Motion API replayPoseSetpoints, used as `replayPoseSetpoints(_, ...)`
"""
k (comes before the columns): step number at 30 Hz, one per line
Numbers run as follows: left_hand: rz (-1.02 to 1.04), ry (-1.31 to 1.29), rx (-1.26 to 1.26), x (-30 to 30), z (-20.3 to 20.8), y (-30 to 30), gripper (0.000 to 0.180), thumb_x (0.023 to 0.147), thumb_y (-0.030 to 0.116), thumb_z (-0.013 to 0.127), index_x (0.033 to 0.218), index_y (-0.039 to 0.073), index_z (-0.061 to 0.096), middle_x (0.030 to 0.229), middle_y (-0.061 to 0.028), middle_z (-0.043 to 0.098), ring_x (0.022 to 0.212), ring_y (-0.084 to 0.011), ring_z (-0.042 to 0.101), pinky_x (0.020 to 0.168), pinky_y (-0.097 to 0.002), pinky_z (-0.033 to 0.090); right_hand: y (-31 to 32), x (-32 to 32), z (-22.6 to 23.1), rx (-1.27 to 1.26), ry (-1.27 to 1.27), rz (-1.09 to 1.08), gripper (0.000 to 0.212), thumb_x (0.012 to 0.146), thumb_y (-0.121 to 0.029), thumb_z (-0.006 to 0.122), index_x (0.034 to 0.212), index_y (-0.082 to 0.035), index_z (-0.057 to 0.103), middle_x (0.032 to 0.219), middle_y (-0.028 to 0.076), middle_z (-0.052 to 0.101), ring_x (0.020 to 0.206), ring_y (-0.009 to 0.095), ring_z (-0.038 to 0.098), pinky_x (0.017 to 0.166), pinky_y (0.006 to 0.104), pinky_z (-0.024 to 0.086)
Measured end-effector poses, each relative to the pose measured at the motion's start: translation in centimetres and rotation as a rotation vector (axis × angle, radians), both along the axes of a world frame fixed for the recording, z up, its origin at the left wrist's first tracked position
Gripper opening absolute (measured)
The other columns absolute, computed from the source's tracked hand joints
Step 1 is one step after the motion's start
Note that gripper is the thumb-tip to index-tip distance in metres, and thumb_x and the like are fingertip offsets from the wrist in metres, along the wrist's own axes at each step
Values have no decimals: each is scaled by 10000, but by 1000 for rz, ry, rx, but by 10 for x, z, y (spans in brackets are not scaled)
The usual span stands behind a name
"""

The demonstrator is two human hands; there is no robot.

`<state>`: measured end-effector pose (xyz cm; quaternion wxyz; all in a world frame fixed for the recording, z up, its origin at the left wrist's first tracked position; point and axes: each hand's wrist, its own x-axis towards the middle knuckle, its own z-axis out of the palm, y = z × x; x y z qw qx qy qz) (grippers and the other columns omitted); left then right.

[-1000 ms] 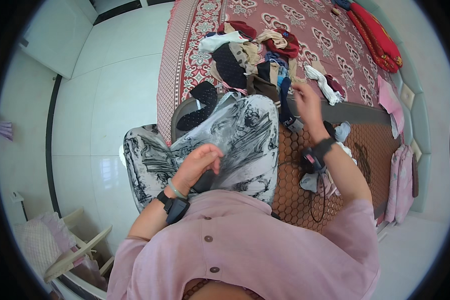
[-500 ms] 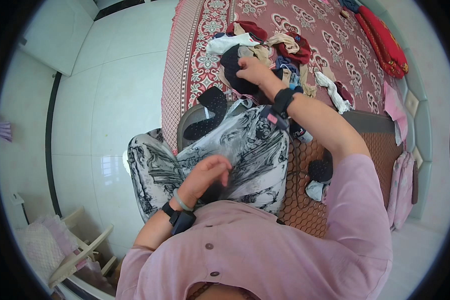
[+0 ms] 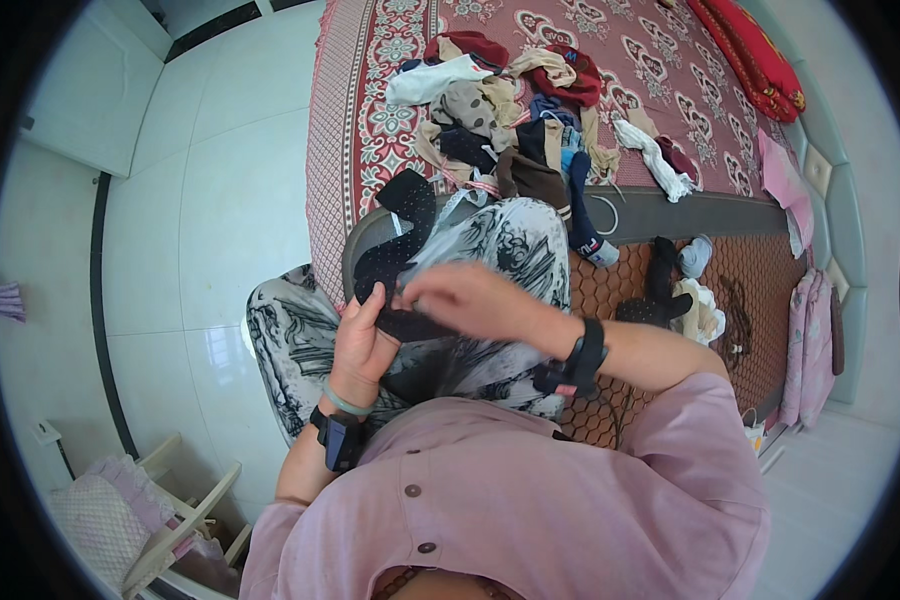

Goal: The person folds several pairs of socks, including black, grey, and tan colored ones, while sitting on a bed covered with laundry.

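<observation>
2 hands, each with 1 dark wrist device, work near the heap of socks; its overlapping pieces cannot be counted surely. Around that heap: 1 white sock on its left, 1 crumpled white sock to its right, 1 navy sock trailing from its near side, and 1 dotted black sock at its near left.

The sock in hand is black, soft and bunched, partly hidden by fingers; it lies over the lap, nearer the wearer than the heap. The left grip is closed around it, thumb uppermost. The right grip is blurred just beside, fingertips at the cloth; I cannot tell whether it pinches anything.

Beneath the heap is the bed's red patterned cover. Nearer and right of the heap is a brown hexagon-patterned mat; far right, 1 red bedding roll and a pale padded headboard. Left of the heap stretches pale tiled floor.
</observation>
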<state>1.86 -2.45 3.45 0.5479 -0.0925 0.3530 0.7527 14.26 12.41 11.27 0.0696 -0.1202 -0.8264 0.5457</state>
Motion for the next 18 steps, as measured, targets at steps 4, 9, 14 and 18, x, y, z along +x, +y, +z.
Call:
replayPoseSetpoints(4, -155, -6, 131, -5, -2, -4, 145, 984, 170, 585, 1056, 45, 562, 801, -53, 587, 652, -142, 505, 611, -301, 403, 94, -30, 6, 284, 101, -120, 183, 887, -78, 611, 1062, -40, 649, 915, 115, 678, 772, 252, 663, 702, 323, 522)
replayPoseSetpoints(9, -105, 67, 61, -1, 6, 0, 123, 1000, 147, 550, 1077, 52, 541, 756, -38, 543, 606, -118, 443, 556, -265, 347, 210, -69, -47, 796, 138, 118, 366, 810, -57, 668, 1170, -61, 608, 1069, 138, 660, 917, 328, 651, 815, 408, 519)
replayPoseSetpoints(14, -69, 85, 23, 2, 13, -1, 102, 973, 109, 581, 1051, 77, 525, 789, -53, 556, 633, -137, 479, 586, -290, 391, 216, -81, -43, 890, -453, 328, 320, 756, -152, 720, 1058, -60, 665, 1027, 162, 669, 979, 368, 633, 821, 456, 507)
replayPoseSetpoints(18, -65, 75, 3, 3, 9, -3, 102, 968, 102, 582, 1050, 72, 530, 818, -71, 567, 640, -142, 489, 596, -293, 406, 222, -43, -20, 783, -179, 94, 272, 813, -233, 676, 1028, -67, 672, 964, 174, 667, 922, 333, 646, 785, 419, 512)
